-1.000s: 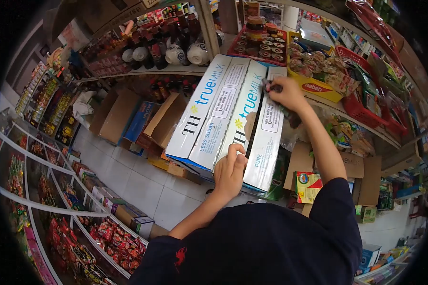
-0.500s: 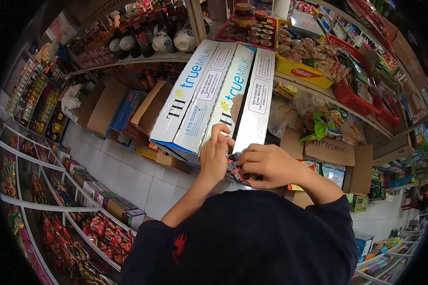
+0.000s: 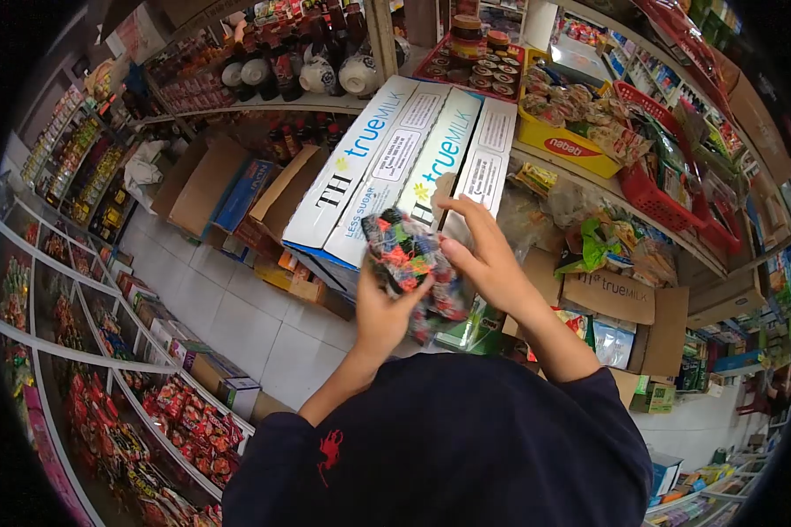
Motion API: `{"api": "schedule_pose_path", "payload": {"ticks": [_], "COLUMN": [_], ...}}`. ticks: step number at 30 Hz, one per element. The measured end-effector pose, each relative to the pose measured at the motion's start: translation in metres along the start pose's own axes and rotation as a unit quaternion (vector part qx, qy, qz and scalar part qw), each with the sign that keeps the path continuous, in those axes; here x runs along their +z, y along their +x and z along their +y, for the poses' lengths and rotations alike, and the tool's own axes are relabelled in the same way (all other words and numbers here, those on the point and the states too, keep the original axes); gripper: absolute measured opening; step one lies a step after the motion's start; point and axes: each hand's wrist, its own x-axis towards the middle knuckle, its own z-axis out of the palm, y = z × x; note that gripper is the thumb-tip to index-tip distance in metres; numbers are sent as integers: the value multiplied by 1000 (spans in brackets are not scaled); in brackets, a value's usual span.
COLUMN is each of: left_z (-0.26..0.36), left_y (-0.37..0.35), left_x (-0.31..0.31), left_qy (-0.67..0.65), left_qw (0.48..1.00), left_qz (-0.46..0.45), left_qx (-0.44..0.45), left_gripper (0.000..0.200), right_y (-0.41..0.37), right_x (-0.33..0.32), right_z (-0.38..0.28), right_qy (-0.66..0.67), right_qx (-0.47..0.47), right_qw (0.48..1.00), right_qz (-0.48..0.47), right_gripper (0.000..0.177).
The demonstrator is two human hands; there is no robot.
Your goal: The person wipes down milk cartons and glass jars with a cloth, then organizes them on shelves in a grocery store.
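Note:
My left hand (image 3: 384,312) is wrapped round a multicoloured bundle (image 3: 402,252), dark with red, green and orange patches, raised over the near end of the white milk cartons (image 3: 369,149). The bundle looks soft, and I cannot make out what it is. Just right of it, my right hand (image 3: 483,255) has its fingers apart, the thumb close to the bundle's right side. More of the bundle hangs below, partly blurred, over a green and clear package (image 3: 479,325).
A yellow box of packets (image 3: 562,149), red baskets (image 3: 668,198) and a red tray of jars (image 3: 475,66) stand on the shelf beyond. Open cardboard boxes (image 3: 281,189) flank the cartons on the left. Glass-fronted snack shelves (image 3: 105,347) curve along the lower left.
The bundle has come up and to the left in my left hand and shows much more of itself. My right hand has opened from its grip, fingers now spread.

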Motion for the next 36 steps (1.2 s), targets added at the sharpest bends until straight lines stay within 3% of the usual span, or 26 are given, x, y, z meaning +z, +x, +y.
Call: {"api": "schedule_pose_path", "payload": {"ticks": [2, 3, 4, 6, 7, 9, 10, 12, 14, 16, 18, 19, 21, 23, 25, 27, 28, 33, 36], "left_z": [3, 13, 28, 46, 51, 57, 56, 52, 52, 49, 55, 48, 50, 42, 34, 30, 28, 24, 27], "left_y": [2, 6, 10, 18, 22, 28, 28, 29, 33, 35, 36, 37, 41, 44, 44, 44, 44, 40, 39], "left_x": [-17, -26, -34, -45, -46, -48, -47, -45, -45, -41, -34, -32, -26, -21, -17, -16, -16, -17, -20], "left_qy": [54, 13, -27, 25, 27, 174, 176, 313, 432, 420, 471, 494, 519, 572, 587, 587, 588, 574, 561], "left_qw": [991, 988, 983, 971, 971, 937, 936, 911, 869, 880, 846, 829, 809, 766, 757, 761, 761, 778, 789], "left_qz": [114, 145, 174, 213, 214, 189, 189, 131, -15, -129, -198, -187, -205, -230, -223, -212, -212, -177, -163], "left_qx": [52, 51, 50, 102, 103, 239, 239, 235, 241, 181, 153, 185, 182, 183, 183, 177, 172, 187, 189], "left_gripper": [45, 49, 54, 66, 66, 75, 75, 71, 66, 63, 60, 62, 62, 65, 65, 61, 61, 62, 63], "right_y": [0, -1, -1, -1, -1, -2, -2, -4, -7, -8, -6, -5, -3, 3, 16, 31, 39, 8, 30], "right_x": [-8, -6, -3, 3, 5, 10, 10, 8, 7, 7, 7, 6, -2, -22, -53, -64, -80, -108, -112], "right_z": [2, 6, 9, 15, 15, 14, 15, 18, 22, 22, 19, 18, 13, 14, -33, -85, -107, -106, -101], "right_qy": [-172, -173, -171, -278, -275, -349, -348, -305, -298, -292, -281, -281, -235, -104, -98, 53, 33, 48, 44], "right_qx": [75, 90, 90, 62, 61, 44, 44, 24, 2, -22, -49, -52, 2, 76, -11, -188, -289, -277, -285], "right_qw": [981, 980, 980, 957, 958, 933, 933, 951, 954, 956, 958, 958, 971, 991, 992, 968, 956, 958, 956], "right_qz": [-42, -36, -37, -57, -57, -81, -81, -50, -34, -19, 1, 0, -39, -28, 83, 159, 50, 54, 47], "right_gripper": [42, 43, 43, 55, 55, 71, 71, 86, 89, 93, 92, 92, 87, 59, 49, 71, 90, 90, 89]}}
